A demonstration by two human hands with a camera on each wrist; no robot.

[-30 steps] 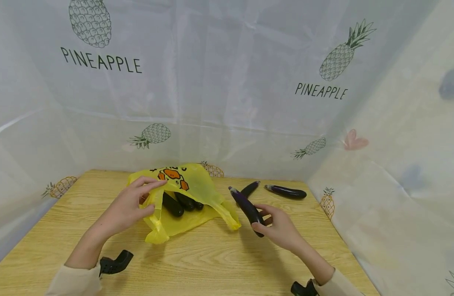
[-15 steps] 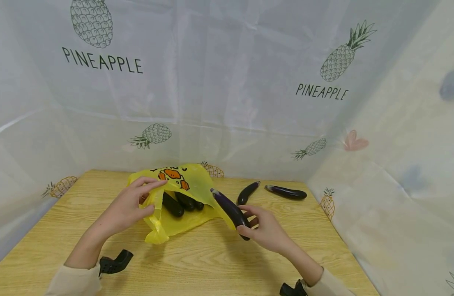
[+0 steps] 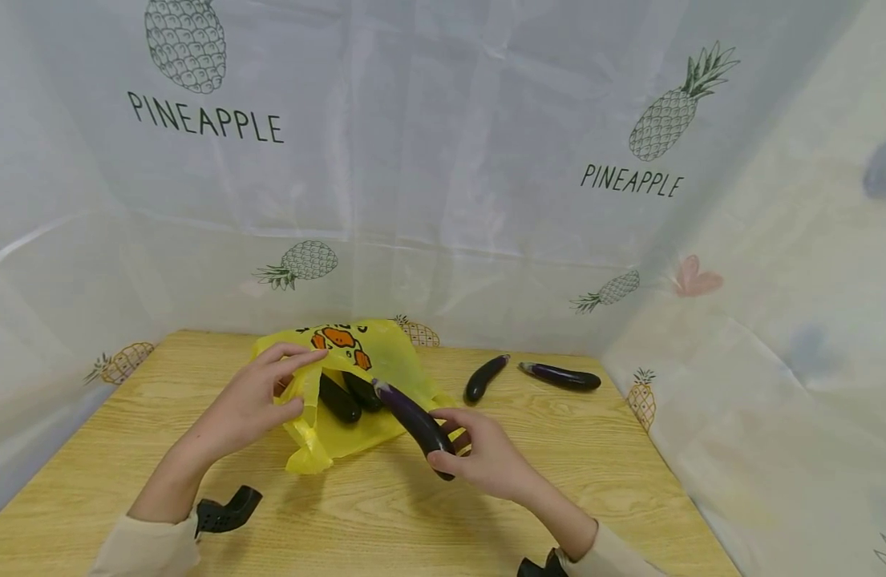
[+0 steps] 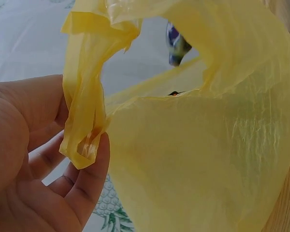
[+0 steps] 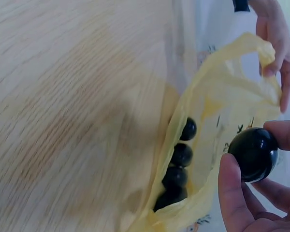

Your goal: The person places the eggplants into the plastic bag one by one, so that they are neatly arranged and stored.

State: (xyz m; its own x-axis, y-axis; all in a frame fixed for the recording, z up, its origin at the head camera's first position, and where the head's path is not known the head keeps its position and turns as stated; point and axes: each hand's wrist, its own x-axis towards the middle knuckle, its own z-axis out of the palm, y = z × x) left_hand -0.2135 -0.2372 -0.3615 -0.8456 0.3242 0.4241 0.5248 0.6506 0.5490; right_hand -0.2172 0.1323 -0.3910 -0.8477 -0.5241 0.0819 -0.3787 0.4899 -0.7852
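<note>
My right hand (image 3: 489,457) grips a dark purple eggplant (image 3: 414,421) near its rounded end. Its stem end points up and left, in front of the opening of a yellow plastic bag (image 3: 406,344). My left hand (image 3: 251,401) holds the bag's left handle (image 4: 87,96) between thumb and fingers, keeping the mouth raised. Inside lie several eggplants (image 5: 176,176), rounded ends outward; the head view shows only part of them. The right wrist view looks at the held eggplant's rounded end (image 5: 253,154), pinched by thumb and fingers.
Two more eggplants lie on the wooden table (image 3: 385,529) at the back right: one slanted (image 3: 486,378), another almost level (image 3: 560,376). A pale sheet (image 3: 443,160) printed with pineapples hangs behind the table and along its sides.
My right hand has carried the eggplant leftward, from beside the bag to the front of its opening. The left hand has stayed in place on the bag.
</note>
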